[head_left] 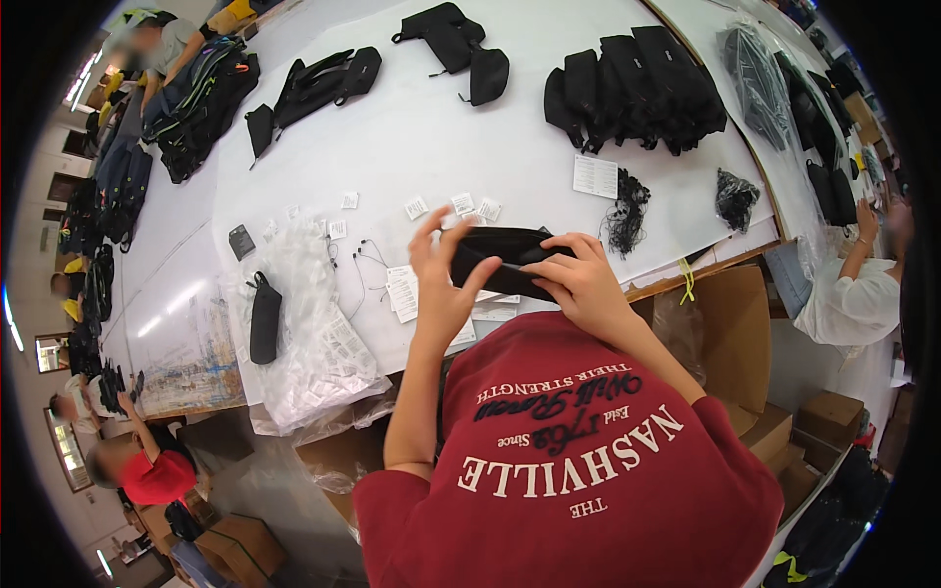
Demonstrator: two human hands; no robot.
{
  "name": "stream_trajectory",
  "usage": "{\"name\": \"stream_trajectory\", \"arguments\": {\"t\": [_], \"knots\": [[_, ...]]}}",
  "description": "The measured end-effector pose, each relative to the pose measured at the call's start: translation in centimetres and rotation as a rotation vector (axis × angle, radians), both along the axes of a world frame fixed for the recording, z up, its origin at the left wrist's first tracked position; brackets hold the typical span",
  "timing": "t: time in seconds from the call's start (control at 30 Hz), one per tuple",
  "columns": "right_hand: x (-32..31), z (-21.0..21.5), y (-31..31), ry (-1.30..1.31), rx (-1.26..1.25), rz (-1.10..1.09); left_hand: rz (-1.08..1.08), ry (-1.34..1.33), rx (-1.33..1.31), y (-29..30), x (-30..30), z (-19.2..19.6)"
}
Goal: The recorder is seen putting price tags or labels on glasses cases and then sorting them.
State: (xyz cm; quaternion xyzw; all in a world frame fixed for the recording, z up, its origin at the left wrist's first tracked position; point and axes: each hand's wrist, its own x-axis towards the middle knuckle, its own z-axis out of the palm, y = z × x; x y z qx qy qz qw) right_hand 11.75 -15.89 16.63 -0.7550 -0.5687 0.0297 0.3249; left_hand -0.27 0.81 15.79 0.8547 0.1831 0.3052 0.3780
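A black zip pouch (505,247) is held up over the near edge of the white table, its long opening facing up. My left hand (446,269) is at its left end, thumb over the pouch and fingers lifted along the top corner. My right hand (585,279) pinches the right end between thumb and fingers. Under the pouch lie printed white cards (402,294), partly hidden by it. Small white packets (462,203) lie just beyond. To the left, a slim black pouch (264,318) rests on a clear plastic bag (323,338) of white packets.
Stacked black pouches (637,93) stand at the far right, with more black pouches (328,83) at the far left. Bundles of black cords (625,211) lie by a white card (595,176). Cardboard boxes (735,333) sit below the table edge. Other people work around the tables.
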Motion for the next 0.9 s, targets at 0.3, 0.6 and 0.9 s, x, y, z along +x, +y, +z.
{"name": "stream_trajectory", "arguments": {"t": [0.3, 0.6, 0.9], "knots": [[-1.2, 3.9, 1.1, -0.016, 0.192, 0.146, -0.446, -0.445, -1.494, -2.8, -2.1, -6.0], [-0.2, 4.3, 0.5, 0.270, 0.301, -0.091, -0.336, -0.716, -1.499, -1.2, -3.1, -5.4], [-0.2, 3.9, 0.3, 0.323, 0.289, -0.080, -0.304, -0.685, -1.405, -1.7, -2.6, -4.9]]}}
